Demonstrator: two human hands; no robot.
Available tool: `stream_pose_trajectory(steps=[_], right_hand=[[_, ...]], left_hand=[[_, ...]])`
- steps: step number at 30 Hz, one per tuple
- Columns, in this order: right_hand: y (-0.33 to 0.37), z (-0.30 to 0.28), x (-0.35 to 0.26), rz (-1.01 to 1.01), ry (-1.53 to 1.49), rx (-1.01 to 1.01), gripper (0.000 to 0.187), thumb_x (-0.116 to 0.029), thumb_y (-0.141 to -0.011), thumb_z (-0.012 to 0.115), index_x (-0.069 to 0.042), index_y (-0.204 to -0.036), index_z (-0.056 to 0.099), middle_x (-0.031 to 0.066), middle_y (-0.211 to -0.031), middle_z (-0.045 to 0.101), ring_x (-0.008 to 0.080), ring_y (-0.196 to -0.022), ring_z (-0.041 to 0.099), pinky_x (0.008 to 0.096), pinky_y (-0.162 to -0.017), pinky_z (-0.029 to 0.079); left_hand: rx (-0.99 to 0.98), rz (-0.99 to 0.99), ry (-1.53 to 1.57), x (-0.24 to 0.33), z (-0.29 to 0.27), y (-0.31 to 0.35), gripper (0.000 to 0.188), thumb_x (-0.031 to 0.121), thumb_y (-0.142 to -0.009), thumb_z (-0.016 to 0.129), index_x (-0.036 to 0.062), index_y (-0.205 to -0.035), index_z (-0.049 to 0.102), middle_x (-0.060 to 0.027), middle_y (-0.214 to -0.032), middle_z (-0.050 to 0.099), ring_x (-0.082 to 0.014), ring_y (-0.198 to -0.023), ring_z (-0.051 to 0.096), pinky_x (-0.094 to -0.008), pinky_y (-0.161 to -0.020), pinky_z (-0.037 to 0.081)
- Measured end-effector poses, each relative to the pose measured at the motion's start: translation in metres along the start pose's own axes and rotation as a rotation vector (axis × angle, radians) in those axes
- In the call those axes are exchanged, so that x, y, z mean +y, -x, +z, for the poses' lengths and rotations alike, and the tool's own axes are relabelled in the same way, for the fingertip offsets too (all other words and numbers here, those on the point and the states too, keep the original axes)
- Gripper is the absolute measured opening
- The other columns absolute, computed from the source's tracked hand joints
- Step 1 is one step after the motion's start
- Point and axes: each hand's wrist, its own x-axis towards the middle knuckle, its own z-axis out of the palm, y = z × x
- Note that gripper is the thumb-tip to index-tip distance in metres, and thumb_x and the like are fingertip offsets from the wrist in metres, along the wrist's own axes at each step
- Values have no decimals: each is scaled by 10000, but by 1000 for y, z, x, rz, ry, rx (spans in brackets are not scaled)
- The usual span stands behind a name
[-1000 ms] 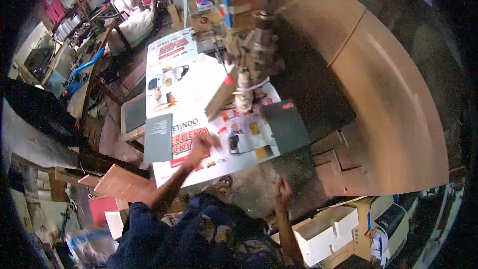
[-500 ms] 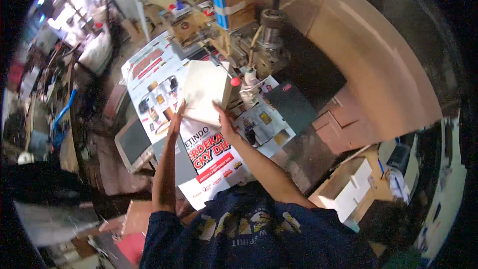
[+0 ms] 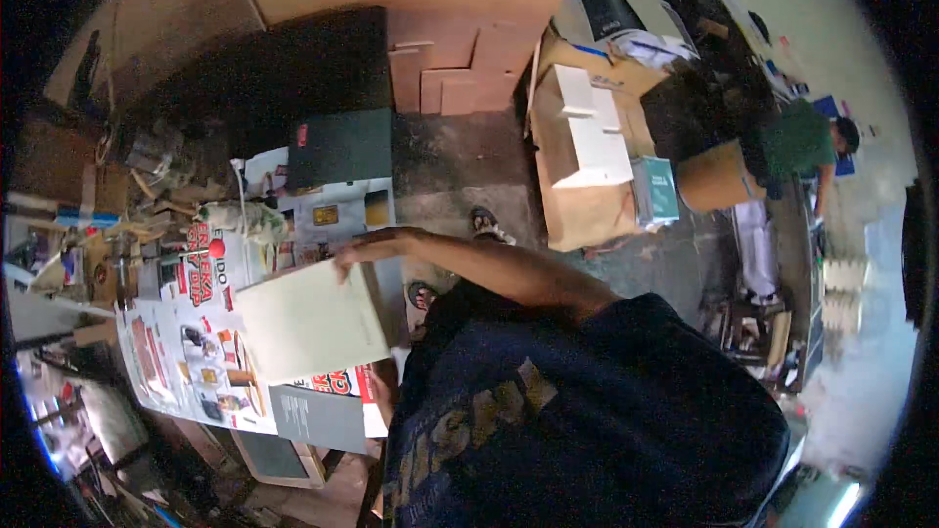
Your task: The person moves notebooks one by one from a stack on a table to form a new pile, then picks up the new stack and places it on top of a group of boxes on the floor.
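Note:
A thick stack of cream paper (image 3: 313, 323), squared like a book block, is held between my two hands over a table covered by a printed poster sheet (image 3: 152, 357). My right hand (image 3: 360, 252) grips its far edge, with fingers over the top face. My left hand (image 3: 385, 383) is at the stack's near corner by my body; my shirt hides part of it, and its fingers are mostly under the stack. Beyond the stack, a red ball-ended lever (image 3: 217, 248) belongs to a machine with a cloth-wrapped part (image 3: 243, 220).
A dark grey sheet (image 3: 342, 150) lies at the table's far side. To the right, a brown board surface (image 3: 572, 220) bears white paper blocks (image 3: 599, 152) and teal books (image 3: 657, 191). A person in green (image 3: 797, 142) is farther right. A framed dark panel (image 3: 276, 455) stands below the table edge.
My body and view have swung to the right. The paper stack has come away from the machine and nearer my body, still in my hands.

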Motion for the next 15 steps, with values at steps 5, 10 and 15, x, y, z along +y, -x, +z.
stream_pose_trajectory(steps=[5, 10, 15], right_hand=[[66, 21, 14, 177, -5, 379, 1022, -526, -705, 730, 2, -1424, 231, 193, -1428, 365, 294, -1317, 355, 399, -1082, 288], [111, 74, 0, 425, -348, 519, 1181, -513, -648, 799, 119, -1393, 136, 258, -1374, 388, 341, -1295, 369, 412, -1068, 307], [106, 81, -22, 364, -243, 468, 1116, -519, -576, 837, 112, -1318, 294, 235, -1239, 503, 308, -1129, 514, 383, -906, 469]], left_hand=[[85, 119, -331, 70, -59, 6, 677, 546, -939, 288, 18, -1339, 432, -166, -1326, 499, -272, -1214, 474, -450, -1055, 301], [2, 270, -289, 181, -66, -63, 769, 646, -917, 251, 36, -1333, 463, -164, -1300, 533, -280, -1194, 498, -465, -1036, 321], [-250, 164, -161, 153, -101, -109, 636, 455, -989, 345, 76, -1479, 197, -124, -1487, 314, -260, -1303, 395, -410, -1079, 338]])
